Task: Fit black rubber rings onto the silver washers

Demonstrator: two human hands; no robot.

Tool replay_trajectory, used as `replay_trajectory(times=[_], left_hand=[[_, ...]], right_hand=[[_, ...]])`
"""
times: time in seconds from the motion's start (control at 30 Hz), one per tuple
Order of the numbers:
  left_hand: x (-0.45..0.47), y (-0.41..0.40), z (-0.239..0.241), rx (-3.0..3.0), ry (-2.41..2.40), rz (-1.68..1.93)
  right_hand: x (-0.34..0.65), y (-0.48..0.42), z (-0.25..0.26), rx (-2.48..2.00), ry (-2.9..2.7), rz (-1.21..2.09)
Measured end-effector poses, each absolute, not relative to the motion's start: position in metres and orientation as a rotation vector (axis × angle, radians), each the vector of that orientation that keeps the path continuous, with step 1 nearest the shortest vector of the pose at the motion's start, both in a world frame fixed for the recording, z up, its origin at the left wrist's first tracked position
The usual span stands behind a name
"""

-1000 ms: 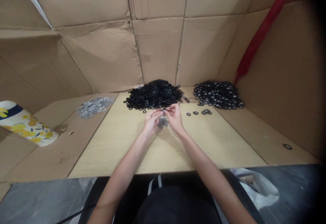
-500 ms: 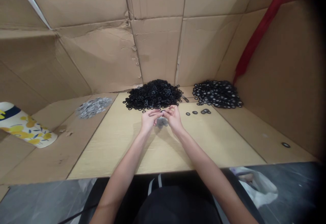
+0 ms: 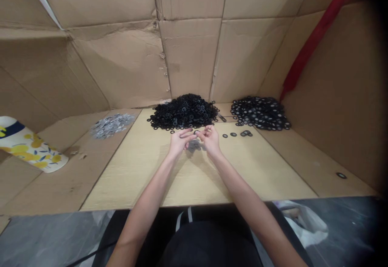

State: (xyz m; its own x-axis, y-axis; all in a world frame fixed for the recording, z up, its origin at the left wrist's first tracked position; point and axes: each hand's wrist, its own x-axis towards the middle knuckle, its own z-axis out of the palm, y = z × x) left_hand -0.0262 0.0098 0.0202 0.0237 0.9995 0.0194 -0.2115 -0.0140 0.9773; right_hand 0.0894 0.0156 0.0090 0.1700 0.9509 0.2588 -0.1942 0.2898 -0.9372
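Both my hands meet over the yellowish board (image 3: 145,170), in front of a large heap of black rings (image 3: 184,113). A small black ring (image 3: 197,132) is at the fingertips between them. My right hand (image 3: 211,140) pinches it between thumb and forefinger. My left hand (image 3: 178,142) has its thumb and forefinger closed about the ring's other side; its exact contact is too small to make out. Just below the fingers lies a small pile of grey discs (image 3: 195,146), partly hidden by the hands.
Loose grey discs (image 3: 112,125) lie heaped at the left. Black rings with pale centres (image 3: 260,113) are piled at back right; several similar ones (image 3: 233,134) lie nearer, one (image 3: 341,175) far right. A patterned cylinder (image 3: 33,147) stands left. Cardboard walls (image 3: 190,56) enclose the surface.
The view has shifted slightly. My fingers have moved a little around the black ring, which now shows more plainly between the hands.
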Motion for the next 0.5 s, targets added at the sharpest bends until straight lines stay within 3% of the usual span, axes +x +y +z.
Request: replay_trajectory(times=[0.33,0.5], left_hand=[[-0.0270,0.0112,0.0181,1.048,0.985,1.271],[-0.0247,0.0129,0.0184,1.053,1.015,1.303]], right_hand=[[0.0913,0.0149,0.0101,-0.875,-1.105,1.130],[0.0922,0.0158,0.0121,-0.875,-1.116,1.010]])
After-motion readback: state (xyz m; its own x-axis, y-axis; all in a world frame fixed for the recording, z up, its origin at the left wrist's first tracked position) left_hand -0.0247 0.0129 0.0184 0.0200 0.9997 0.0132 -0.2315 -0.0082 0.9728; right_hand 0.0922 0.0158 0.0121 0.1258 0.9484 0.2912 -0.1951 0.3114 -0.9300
